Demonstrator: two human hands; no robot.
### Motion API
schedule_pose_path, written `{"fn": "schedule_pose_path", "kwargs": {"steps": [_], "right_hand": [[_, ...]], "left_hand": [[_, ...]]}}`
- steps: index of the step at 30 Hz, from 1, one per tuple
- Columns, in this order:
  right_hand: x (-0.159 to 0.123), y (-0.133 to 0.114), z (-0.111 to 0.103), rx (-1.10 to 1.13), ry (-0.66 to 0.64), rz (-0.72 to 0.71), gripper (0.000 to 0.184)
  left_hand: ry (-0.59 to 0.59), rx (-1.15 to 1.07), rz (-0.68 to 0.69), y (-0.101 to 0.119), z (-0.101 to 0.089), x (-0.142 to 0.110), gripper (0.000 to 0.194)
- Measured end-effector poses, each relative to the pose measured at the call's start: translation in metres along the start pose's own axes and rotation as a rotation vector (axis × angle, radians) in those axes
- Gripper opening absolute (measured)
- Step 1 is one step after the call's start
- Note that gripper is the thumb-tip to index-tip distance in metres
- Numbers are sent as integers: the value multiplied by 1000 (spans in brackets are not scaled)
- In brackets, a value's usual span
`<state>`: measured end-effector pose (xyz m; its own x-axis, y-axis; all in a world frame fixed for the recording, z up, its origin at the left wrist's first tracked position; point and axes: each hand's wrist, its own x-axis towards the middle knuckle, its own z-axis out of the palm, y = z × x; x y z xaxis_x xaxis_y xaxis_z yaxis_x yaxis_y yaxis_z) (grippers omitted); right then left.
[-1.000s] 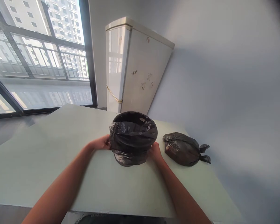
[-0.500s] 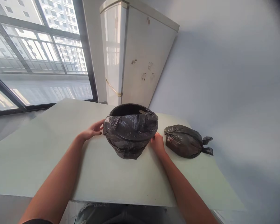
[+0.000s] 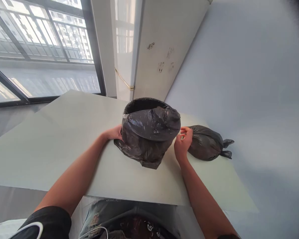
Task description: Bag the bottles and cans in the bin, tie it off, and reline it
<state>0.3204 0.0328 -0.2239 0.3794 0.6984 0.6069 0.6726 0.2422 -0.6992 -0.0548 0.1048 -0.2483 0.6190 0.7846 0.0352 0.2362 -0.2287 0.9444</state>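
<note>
One bag-draped bin [image 3: 150, 127], one knotted bag [image 3: 207, 144]!
Left hand [image 3: 114, 133], fingertips hidden, grip impossible to tell; right hand [image 3: 183, 143] half-curled beside the bin, any hold unclear.

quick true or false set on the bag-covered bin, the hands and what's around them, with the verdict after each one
1. The left hand is against the left side of the bag-covered bin. True.
2. The tied black garbage bag lies to the left of the bin. False: it lies to the right.
3. In this view, the right hand appears between the bin and the tied bag. True.
4. The bin's mouth is pressed face down on the table. False: its opening shows at the top.
5. A refrigerator stands beyond the table. True.
6. The sleeve on the left arm is white. False: it is black.
</note>
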Motion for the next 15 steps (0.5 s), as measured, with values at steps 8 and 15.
{"fn": "schedule_pose_path", "kwargs": {"steps": [8,15], "right_hand": [[67,-185,-71,143,-316,-559,27],[96,-226,11,-305,-1526,-387,11]], "left_hand": [[-105,-461,142,-3,4,-3,117],[94,-688,311,-1,2,-2,115]]}}
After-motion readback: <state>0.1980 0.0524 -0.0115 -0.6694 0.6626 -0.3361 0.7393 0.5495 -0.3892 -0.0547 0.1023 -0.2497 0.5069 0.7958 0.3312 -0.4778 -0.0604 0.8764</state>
